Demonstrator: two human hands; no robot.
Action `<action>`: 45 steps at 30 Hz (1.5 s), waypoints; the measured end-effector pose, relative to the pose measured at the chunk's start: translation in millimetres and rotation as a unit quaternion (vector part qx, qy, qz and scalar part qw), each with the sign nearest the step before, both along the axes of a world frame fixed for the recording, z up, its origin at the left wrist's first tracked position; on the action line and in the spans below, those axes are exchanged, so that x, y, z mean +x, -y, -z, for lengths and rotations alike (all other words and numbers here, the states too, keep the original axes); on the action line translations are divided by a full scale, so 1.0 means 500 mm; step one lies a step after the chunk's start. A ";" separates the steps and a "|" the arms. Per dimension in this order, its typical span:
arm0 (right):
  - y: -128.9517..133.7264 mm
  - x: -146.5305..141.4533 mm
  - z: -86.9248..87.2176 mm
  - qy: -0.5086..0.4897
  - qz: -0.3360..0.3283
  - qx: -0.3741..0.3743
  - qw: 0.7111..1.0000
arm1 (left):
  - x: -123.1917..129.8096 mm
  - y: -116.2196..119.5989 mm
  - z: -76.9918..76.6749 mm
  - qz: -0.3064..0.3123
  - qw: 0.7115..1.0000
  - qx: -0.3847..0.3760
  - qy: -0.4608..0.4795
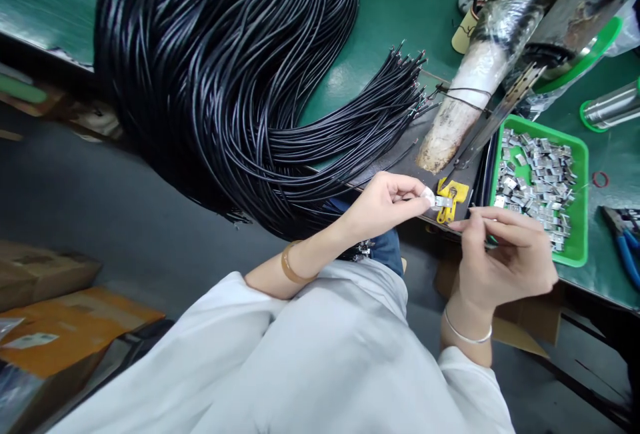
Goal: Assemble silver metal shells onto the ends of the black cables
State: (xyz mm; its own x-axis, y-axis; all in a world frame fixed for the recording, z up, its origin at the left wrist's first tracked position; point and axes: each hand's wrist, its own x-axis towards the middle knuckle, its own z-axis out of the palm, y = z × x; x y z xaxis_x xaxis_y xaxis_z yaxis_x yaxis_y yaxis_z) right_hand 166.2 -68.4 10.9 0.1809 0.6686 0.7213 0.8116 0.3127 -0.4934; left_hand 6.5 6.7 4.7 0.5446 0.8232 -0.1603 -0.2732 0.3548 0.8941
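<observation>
My left hand, with a white covering on a fingertip, pinches a small silvery metal connector. The connector lies against a yellow clip-like fixture at the table's front edge. To the right of it, my right hand is closed, thumb and fingertips pressed together. Whatever the right fingers hold is too thin and hidden to name. Just above the fixture, a metal bar with a thin pointed tip slants down. A large bundle of black cables curves across the table, its stripped ends fanned out beyond my left hand.
A green tray of small metal connectors stands right of the fixture. Behind it are a tape-wrapped tube and a metal spool. Blue-handled pliers lie at the far right. Cardboard boxes sit low at left.
</observation>
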 end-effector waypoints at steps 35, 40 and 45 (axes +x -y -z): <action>-0.011 -0.018 0.012 -0.029 0.007 -0.044 0.999 | -0.007 0.021 0.012 -0.089 0.934 0.304 -0.167; -0.010 -0.022 0.008 -0.103 -0.021 -0.092 0.990 | -0.014 0.025 0.009 -0.055 0.945 0.277 -0.168; -0.011 -0.030 0.006 -0.024 -0.007 -0.052 0.998 | -0.005 0.027 0.008 -0.076 0.965 0.204 -0.147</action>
State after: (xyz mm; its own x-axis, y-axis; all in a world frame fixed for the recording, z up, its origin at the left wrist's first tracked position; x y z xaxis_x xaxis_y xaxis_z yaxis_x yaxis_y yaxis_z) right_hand 151.2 -63.0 8.0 0.2031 0.7423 0.6385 0.7820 0.2694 -0.5620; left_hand 4.1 -6.7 0.9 0.3936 0.9170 0.0643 -0.0070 -0.0669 0.9977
